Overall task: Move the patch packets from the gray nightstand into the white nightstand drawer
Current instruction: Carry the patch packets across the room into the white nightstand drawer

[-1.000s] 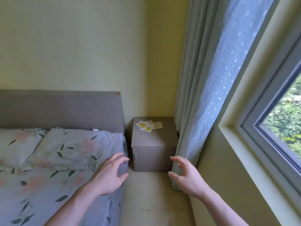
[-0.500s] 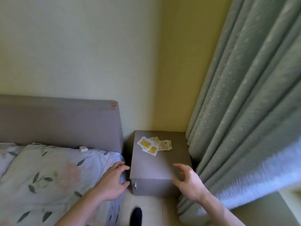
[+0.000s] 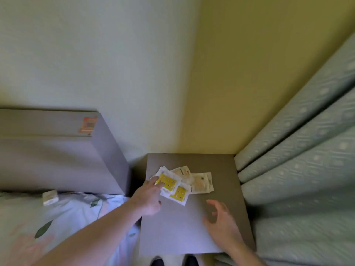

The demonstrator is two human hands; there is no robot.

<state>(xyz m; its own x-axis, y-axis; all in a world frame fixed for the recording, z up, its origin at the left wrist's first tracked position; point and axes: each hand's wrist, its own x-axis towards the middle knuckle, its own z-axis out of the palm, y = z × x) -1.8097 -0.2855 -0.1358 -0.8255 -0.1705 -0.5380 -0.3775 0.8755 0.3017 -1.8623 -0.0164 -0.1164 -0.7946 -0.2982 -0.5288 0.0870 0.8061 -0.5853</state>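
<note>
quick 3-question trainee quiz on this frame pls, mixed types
1. True or false: the left hand touches a yellow-faced packet on the gray nightstand.
2. The right hand is: A) holding a packet B) open above the nightstand top, holding nothing C) gripping the curtain.
3. Fill in: the pale packets lie to the ___ of the yellow ones in the picture.

Key: 1 true; 2 B; 3 right.

The patch packets lay flat in a loose, overlapping cluster on the gray nightstand, toward its back left part. Two showed yellow printed faces; the others behind them were pale, whitish sachets, fanned toward the right.
</note>
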